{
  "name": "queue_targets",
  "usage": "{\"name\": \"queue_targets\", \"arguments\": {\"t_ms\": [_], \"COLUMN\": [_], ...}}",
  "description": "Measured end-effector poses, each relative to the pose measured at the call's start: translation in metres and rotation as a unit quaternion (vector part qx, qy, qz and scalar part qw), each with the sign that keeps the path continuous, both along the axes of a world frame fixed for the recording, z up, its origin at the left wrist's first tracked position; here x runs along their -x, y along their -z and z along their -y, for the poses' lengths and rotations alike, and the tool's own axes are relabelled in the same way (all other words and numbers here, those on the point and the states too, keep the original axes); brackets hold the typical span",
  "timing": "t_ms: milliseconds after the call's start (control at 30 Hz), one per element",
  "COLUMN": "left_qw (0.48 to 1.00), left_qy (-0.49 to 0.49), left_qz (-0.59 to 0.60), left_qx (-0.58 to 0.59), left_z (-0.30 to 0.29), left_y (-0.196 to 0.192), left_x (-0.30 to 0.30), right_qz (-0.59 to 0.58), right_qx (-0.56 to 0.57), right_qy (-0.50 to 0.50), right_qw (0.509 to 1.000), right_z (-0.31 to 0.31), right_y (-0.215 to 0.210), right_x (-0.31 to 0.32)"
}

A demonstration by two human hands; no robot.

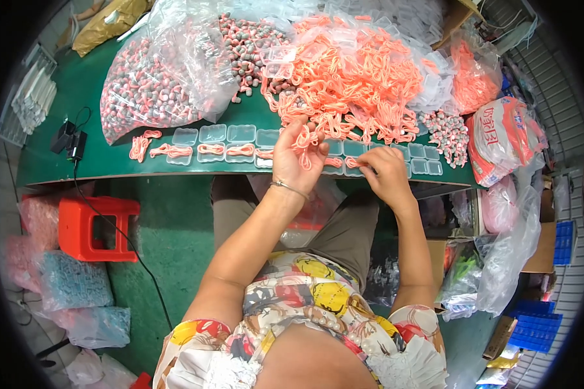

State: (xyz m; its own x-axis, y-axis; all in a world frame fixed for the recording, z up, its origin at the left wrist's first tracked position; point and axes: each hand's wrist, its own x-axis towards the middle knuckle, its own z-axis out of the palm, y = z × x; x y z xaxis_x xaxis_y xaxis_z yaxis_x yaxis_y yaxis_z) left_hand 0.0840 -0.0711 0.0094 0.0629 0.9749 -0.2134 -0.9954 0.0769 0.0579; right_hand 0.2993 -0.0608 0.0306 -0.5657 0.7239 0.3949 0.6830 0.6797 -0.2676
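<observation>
**Orange cords handled over a row of clear cases**

A green surface (91,97) was seen along the top of the view, at 12 o'clock from the seated person. The left hand (296,159) was raised above the near edge, its fingers curled shut around a looped orange cord (305,139). The right hand (384,174), just at 3 o'clock of the left, was pinched closed on the end of another cord (353,163), which was held over the cases. How tightly either grip pressed could not be told.

A row of small clear cases (227,135) was laid along the near edge, running from 9 o'clock of the hands to 3 o'clock; several at the left were already filled with a coiled cord. A big heap of loose cords (357,78) was piled at 12 o'clock of the hands, touching the row. A clear bag of grey and pink earplugs (149,84) was set at 10 o'clock. A red stool (94,227) was stood on the floor at 8 o'clock, and bags of blue pieces (74,282) were lying below it.
</observation>
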Motion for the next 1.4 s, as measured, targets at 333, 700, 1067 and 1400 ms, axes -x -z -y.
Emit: {"name": "queue_targets", "arguments": {"t_ms": [333, 700, 1067, 1400], "left_qw": [1.000, 0.999, 0.996, 0.997], "left_qy": [0.006, 0.041, -0.018, -0.002], "left_qz": [-0.011, 0.021, -0.023, -0.019], "left_qx": [-0.018, -0.009, -0.084, -0.070], "left_z": [0.001, 0.000, -0.004, 0.001], "left_y": [-0.001, -0.003, 0.010, 0.000], "left_x": [0.001, -0.015, -0.040, -0.055], "right_qz": [-0.016, -0.236, -0.373, -0.333], "right_qx": [-0.004, 0.112, 0.286, 0.285], "right_qy": [-0.009, -0.034, 0.053, 0.083], "right_qw": [1.000, 0.965, 0.881, 0.895], "right_z": [-0.005, 0.020, 0.024, 0.023], "right_y": [0.002, -0.040, -0.020, -0.021], "right_x": [0.009, 0.052, 0.064, 0.060]}}
